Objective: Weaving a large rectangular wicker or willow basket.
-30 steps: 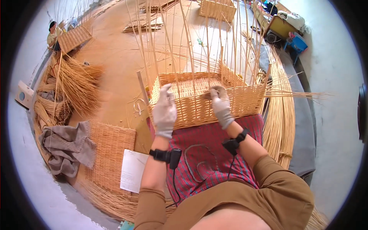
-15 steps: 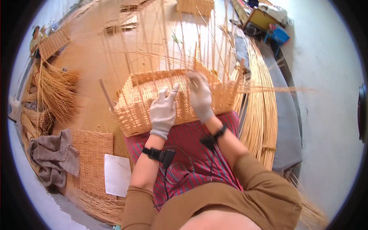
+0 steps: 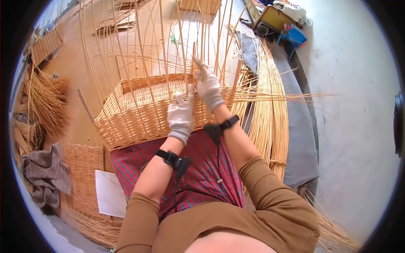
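Striped cloth (image 3: pixel 200 181) under basket (image 3: pixel 139 122), reeds (image 3: pixel 47 97) on floor (image 3: pixel 80 133)

A pale wall (image 3: pixel 354 101) borders the tan floor (image 3: pixel 82 130).

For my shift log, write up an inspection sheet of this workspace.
Surface: striped red cloth below the woven basket.
Job's things: woven basket, open-topped, with upright rods along its walls.
Clutter: to the left, a grey-brown cloth, a flat woven panel and a paper sheet.
Hands: both gloved; left hand at the basket's near wall, right hand farther right, by the rim; grip unclear.
Cables: black cable hanging from the right wrist device.
Surroundings: long bundled rods on the right; blue plastic item beyond.
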`<state>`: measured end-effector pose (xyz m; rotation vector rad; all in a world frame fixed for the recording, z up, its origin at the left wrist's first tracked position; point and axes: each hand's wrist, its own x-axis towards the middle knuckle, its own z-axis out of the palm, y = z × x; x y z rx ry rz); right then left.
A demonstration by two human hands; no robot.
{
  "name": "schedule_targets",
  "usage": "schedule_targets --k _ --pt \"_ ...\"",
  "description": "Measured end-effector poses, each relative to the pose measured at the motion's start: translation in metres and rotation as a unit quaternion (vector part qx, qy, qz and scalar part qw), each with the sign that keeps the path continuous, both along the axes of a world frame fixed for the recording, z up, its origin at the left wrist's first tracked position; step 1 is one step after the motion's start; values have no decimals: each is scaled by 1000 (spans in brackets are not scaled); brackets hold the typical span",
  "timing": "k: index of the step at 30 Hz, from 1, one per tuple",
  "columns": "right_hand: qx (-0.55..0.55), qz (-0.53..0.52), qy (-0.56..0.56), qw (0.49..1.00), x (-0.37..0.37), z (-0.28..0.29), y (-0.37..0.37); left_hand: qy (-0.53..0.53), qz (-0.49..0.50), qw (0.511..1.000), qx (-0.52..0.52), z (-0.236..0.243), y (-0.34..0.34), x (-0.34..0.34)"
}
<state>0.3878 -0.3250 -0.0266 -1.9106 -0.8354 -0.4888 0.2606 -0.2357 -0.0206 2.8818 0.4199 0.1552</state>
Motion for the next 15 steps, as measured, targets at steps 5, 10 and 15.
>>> schedule_targets --k 5,10,15 --pt "252 -41 280 925 -7 -11 -66 40 -11 998 37 2 3 16" --pt "135 -21 213 967 -88 -54 -125 -252 -133 929 -235 -41 22 -16" --pt "-258 294 296 871 -150 -69 -96 -188 56 895 -401 -100 41 -142"
